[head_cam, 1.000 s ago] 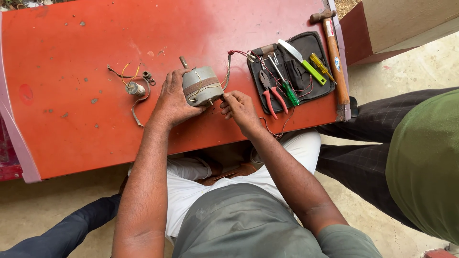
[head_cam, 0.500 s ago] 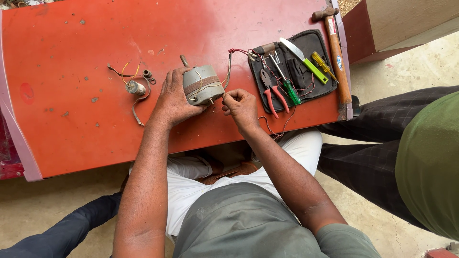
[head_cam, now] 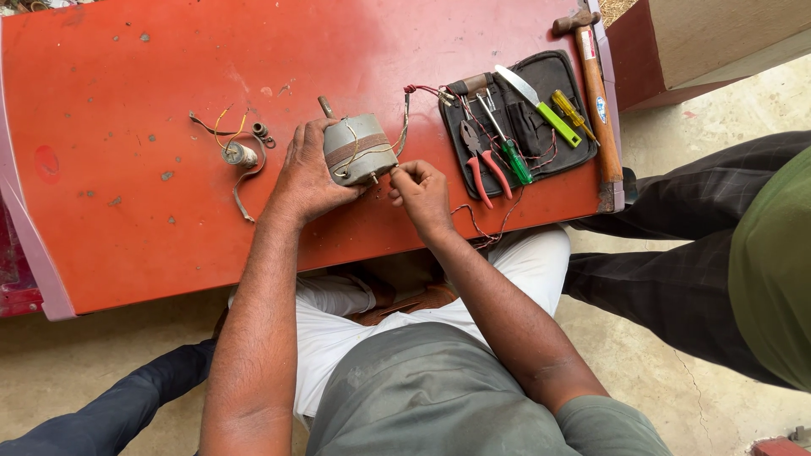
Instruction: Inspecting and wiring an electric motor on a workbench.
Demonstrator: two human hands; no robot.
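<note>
A small grey electric motor (head_cam: 359,148) with a shaft at its far left end lies on the red table (head_cam: 152,101). My left hand (head_cam: 306,176) grips the motor's left side and holds it down. My right hand (head_cam: 420,192) is just right of the motor, its fingertips pinched on a thin wire (head_cam: 404,127) that runs from the motor. What sits between the fingertips is too small to make out.
A black tool pouch (head_cam: 549,72) at the right holds red-handled pliers (head_cam: 478,160), green screwdrivers and a knife. A wooden-handled hammer (head_cam: 596,93) lies along the table's right edge. A small capacitor with wires (head_cam: 239,154) rests left of the motor. Another person's legs (head_cam: 676,245) are at right.
Both hands and the motor stay in nearly the same place; my right hand's fingertips shift slightly at the motor's near right end.
</note>
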